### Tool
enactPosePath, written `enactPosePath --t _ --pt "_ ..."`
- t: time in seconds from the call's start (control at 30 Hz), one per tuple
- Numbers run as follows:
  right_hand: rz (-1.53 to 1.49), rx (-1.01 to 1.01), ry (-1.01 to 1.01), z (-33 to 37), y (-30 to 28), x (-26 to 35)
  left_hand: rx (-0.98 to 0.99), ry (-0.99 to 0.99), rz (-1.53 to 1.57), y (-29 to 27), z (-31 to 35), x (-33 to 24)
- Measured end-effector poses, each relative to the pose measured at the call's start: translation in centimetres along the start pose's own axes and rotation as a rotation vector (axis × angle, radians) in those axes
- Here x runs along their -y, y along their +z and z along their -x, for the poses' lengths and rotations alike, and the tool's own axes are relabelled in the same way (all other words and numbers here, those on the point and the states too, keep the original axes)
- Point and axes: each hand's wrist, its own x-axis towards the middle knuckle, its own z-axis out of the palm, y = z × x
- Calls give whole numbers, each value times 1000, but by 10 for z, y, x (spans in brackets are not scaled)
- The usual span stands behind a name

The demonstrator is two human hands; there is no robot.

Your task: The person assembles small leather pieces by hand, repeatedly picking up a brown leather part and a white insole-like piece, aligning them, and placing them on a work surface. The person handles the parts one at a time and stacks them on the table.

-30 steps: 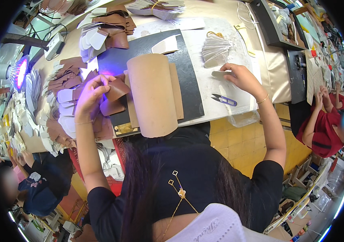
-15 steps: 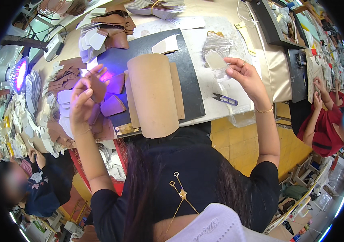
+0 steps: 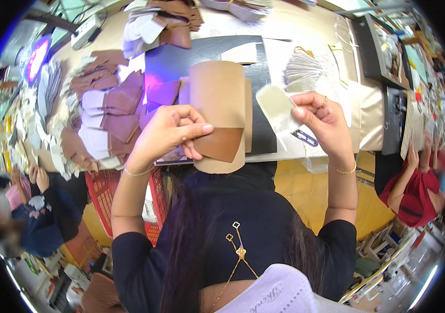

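Pinched between the thumb and fingers of my left hand [image 3: 176, 131] is a brown leather piece [image 3: 222, 144]. It lies over the lower part of a tan, curved block [image 3: 216, 99] on the black board [image 3: 260, 104]. My right hand [image 3: 321, 117] grips a pale, rounded piece [image 3: 274, 110] by its edge, held up to the right of the block. Behind that hand, thread snips with a dark blue handle [image 3: 305, 137] are partly hidden. A fanned stack of pale pieces [image 3: 306, 70] lies beyond the right hand.
Brown and white pieces [image 3: 110, 112] lie in overlapping rows at the left, near a glowing purple lamp [image 3: 37, 58]. More leather pieces [image 3: 173, 23] are piled at the back. A dark tray [image 3: 381, 49] stands at the right. Below the table's left edge is a red basket [image 3: 105, 195].
My left hand has moved right with the brown leather piece, from the left pile to the curved block. My right hand has brought the pale piece away from the fanned stack, nearer the block.
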Motion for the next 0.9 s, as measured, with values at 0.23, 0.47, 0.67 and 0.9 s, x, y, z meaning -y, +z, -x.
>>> enactPosePath --t 0.23,0.47,0.67,0.9 --pt "62 231 233 -13 43 0 -4 -81 151 -5 11 15" --pt "236 354 278 -35 60 1 27 -53 132 -7 11 13" --pt "327 388 271 -41 67 2 26 -63 153 -7 12 15" --pt "331 394 319 -45 70 7 47 -45 179 -8 12 17"
